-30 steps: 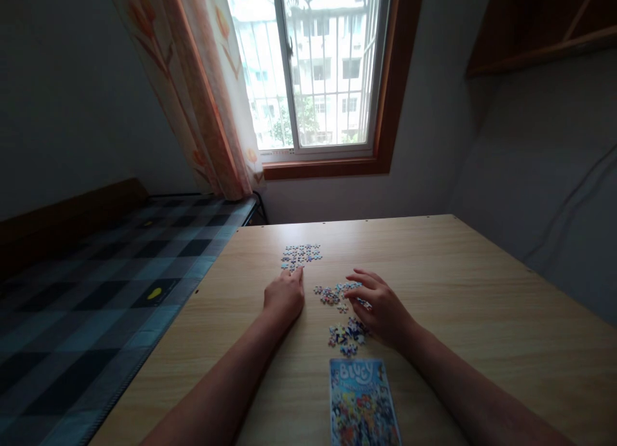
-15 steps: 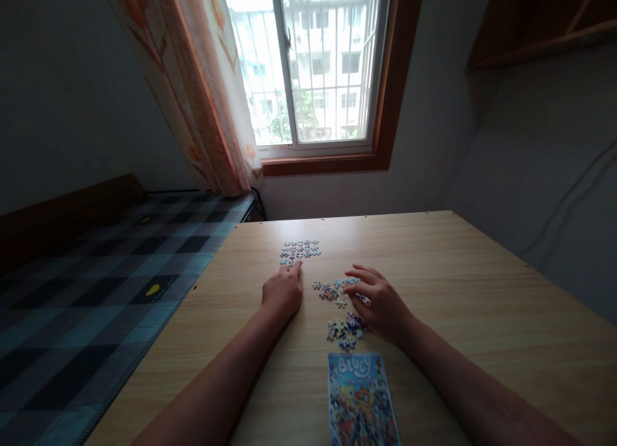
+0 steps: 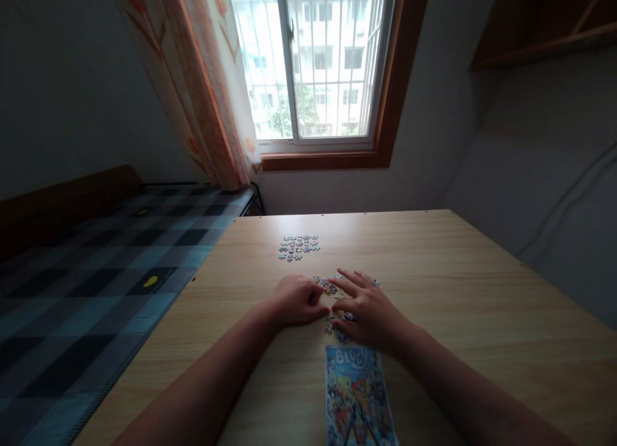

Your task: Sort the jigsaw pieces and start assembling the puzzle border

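Note:
My left hand [image 3: 299, 301] is curled closed at the left edge of the loose jigsaw pieces [image 3: 326, 285]. Its thumb points right, almost touching my right hand; whatever its fingers may hold is hidden. Over the pieces spreads my right hand [image 3: 367, 310], palm down with fingers apart, covering part of them. A nearer pile of jigsaw pieces [image 3: 341, 334] shows below its thumb. Farther off, jigsaw pieces [image 3: 299, 245] lie in loose rows with small gaps between them. Nearest to me is a colourful picture box or sheet [image 3: 359, 394] printed "Bluey".
Everything lies on a light wooden table [image 3: 472, 285]. A bed with a checked cover [image 3: 110, 272] stands along its left side. Beyond the far edge are a barred window [image 3: 332, 67] and a flowered curtain [image 3: 202, 80]. A wooden shelf [image 3: 554, 47] hangs at upper right.
My left hand has come back from the rows of pieces, toward me and right, and its pointing finger has curled in. My right hand has shifted slightly left over the pile.

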A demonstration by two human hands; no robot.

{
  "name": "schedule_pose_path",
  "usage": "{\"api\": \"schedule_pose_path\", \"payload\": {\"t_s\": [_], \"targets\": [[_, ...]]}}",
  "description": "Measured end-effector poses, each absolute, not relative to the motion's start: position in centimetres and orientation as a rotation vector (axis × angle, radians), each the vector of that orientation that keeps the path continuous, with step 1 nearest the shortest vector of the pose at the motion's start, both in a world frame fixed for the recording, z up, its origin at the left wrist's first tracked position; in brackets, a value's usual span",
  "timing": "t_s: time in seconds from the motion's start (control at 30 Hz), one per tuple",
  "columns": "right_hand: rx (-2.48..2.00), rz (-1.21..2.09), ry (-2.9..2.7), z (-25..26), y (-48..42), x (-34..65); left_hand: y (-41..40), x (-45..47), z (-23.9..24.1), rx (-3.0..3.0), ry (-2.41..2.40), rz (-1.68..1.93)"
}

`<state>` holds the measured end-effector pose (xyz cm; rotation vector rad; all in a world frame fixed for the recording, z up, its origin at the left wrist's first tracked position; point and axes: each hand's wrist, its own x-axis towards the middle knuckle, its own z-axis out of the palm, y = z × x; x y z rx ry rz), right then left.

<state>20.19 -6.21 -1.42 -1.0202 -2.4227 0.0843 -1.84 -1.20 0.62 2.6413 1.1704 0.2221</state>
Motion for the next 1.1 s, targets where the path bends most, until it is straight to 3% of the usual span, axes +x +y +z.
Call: {"api": "schedule_pose_path", "payload": {"t_s": [0.83,1.1], "targets": [[-1.039,0.155,-2.328,-2.3,-5.0,22.2,-2.3,0.2,0.3,2.587,1.482,0.158],[-1.021,0.078,-2.272,-2.7,-4.6,22.7,-0.6,-1.2,0.7,2.480,1.315,0.107]]}}
